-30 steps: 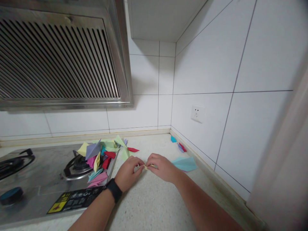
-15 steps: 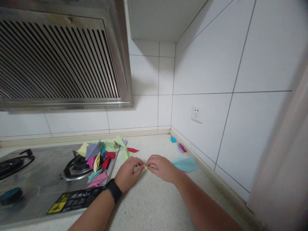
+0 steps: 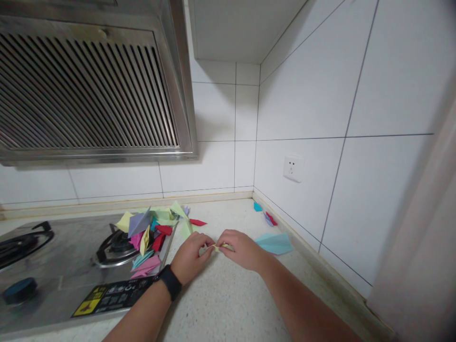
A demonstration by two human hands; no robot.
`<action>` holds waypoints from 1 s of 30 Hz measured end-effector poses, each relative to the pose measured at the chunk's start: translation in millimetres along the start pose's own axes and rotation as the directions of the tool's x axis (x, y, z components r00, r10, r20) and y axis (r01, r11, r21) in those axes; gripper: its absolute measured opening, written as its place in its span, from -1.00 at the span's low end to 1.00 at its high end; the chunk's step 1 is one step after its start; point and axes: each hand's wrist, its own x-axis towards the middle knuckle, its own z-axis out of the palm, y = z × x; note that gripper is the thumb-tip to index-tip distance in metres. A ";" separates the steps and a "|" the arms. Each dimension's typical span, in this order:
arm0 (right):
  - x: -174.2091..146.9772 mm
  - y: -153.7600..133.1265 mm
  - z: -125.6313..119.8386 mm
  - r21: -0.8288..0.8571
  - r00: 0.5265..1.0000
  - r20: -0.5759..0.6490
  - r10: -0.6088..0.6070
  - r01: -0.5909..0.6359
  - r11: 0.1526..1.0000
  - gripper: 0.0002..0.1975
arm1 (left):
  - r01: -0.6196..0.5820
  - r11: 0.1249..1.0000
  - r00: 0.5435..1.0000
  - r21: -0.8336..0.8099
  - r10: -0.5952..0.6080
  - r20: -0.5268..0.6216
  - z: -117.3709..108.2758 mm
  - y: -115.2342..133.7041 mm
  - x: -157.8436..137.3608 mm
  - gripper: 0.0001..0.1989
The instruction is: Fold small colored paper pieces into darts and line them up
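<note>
Light cool, diffuse. Soft shadows on the wall tiles (image 3: pixel 220 111) beside the range hood (image 3: pixel 89 99) and below the cabinet (image 3: pixel 231 31) — dull sheen on the hob (image 3: pixel 76 237). Wide-angle stretch toward edges; top right corner dark; yellow paper (image 3: pixel 216 248) small, soft in detail.

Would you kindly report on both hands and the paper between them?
Left hand, right hand: pinching pale-yellow folded paper. Light-blue paper sheet beside right hand, seemingly not blocking.

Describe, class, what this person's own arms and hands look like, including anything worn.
The left hand is ungloved, with a black, squarish watch strapped at its wrist. The right hand is also ungloved, its wrist bare. No sleeves are visible.
</note>
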 end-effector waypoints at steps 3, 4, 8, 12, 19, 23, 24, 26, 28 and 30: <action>0.2 -0.1 -0.5 0.002 1.000 0.002 -0.002 0.002 1.000 -0.90 | -0.002 1.000 1.000 0.001 0.002 -0.003 -0.3 0.5 0.1 -0.87; 0.1 0.2 -0.6 0.001 1.000 0.003 -0.004 0.004 1.000 -0.90 | -0.003 1.000 1.000 0.003 0.003 -0.004 -0.3 0.4 0.2 -0.88; -0.2 1.8 0.1 -0.002 1.000 -0.003 -0.007 0.007 1.000 -0.91 | -0.004 1.000 1.000 0.004 0.004 -0.008 0.2 -0.4 0.1 -0.89; -0.2 3.0 1.3 0.000 1.000 0.000 -0.012 0.012 1.000 -0.91 | -0.005 1.000 1.000 0.004 0.005 -0.007 0.8 -0.6 -0.2 -0.89; -0.5 2.8 1.5 0.001 1.000 -0.001 -0.003 0.003 1.000 -0.90 | -0.006 1.000 1.000 0.002 0.006 -0.001 0.2 -0.1 0.5 -0.89; -0.6 2.2 0.6 0.006 1.000 0.002 0.003 -0.003 1.000 -0.90 | -0.008 1.000 1.000 0.002 0.008 -0.003 0.7 -0.4 0.4 -0.87; -0.6 1.8 0.4 0.005 1.000 0.003 0.004 -0.004 1.000 -0.90 | -0.009 1.000 1.000 0.004 0.009 -0.001 0.8 -0.5 0.3 -0.87; -0.7 1.1 -0.2 0.005 1.000 0.005 0.003 -0.003 1.000 -0.90 | -0.008 1.000 1.000 0.009 0.008 0.002 0.8 -0.9 0.3 -0.87; -1.0 0.6 -0.7 0.008 1.000 0.006 0.000 0.000 1.000 -0.90 | -0.006 1.000 1.000 0.013 0.006 0.001 0.9 -1.4 0.2 -0.87; -1.3 0.6 -0.9 0.008 1.000 0.008 0.000 0.000 1.000 -0.90 | -0.006 1.000 1.000 0.013 0.006 0.000 1.0 -1.8 0.2 -0.86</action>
